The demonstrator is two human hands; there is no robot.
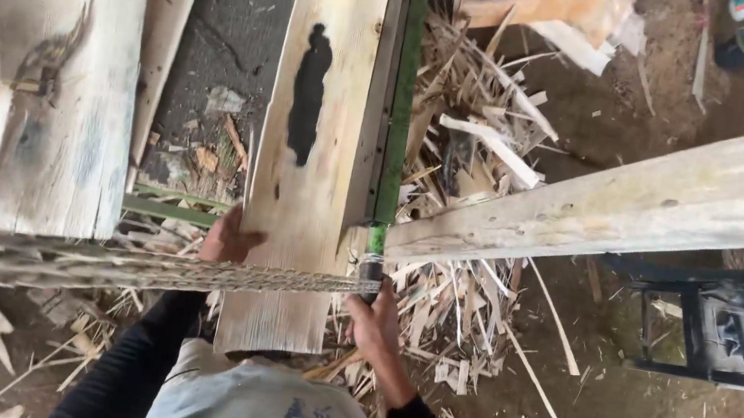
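I am guiding a pale board (pixel 315 132) lengthwise along the green rail (pixel 404 86), a band-saw blade (pixel 137 267) crossing its near end. My left hand (pixel 228 239) presses flat on the board's left edge; my right hand (pixel 375 322) is closed around the rail's handle. Next it needs steady, straight feeding, I judge. The board's near end is partly hidden by my shirt (pixel 263 414)

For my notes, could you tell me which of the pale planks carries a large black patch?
The upright centre plank between both hands, left on its edge; the others lack black.
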